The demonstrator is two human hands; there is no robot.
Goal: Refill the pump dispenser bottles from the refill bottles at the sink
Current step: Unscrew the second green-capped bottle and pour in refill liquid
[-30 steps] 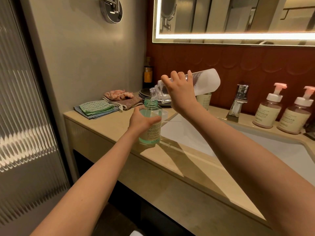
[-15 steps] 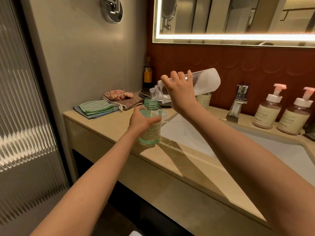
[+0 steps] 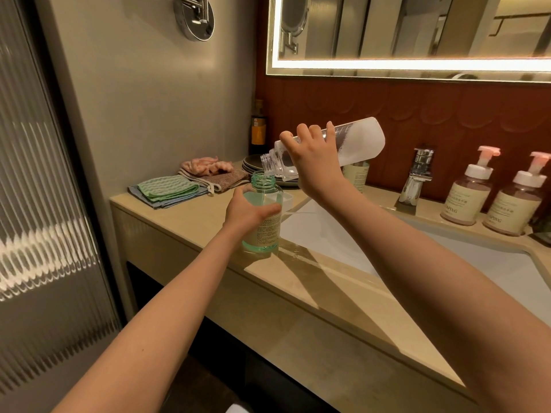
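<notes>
A green clear bottle with its pump off stands on the beige counter beside the sink. My left hand grips its body. My right hand holds a frosted clear refill bottle tipped nearly level, its open neck just above the green bottle's mouth. A thin stream of liquid seems to run from neck to mouth. Two pink-topped pump bottles stand at the back right.
Folded cloths and a pink scrunched cloth lie at the counter's left end, with stacked dark plates behind. A chrome tap rises behind the basin. Another labelled bottle stands behind my right wrist. A dark bottle stands in the corner.
</notes>
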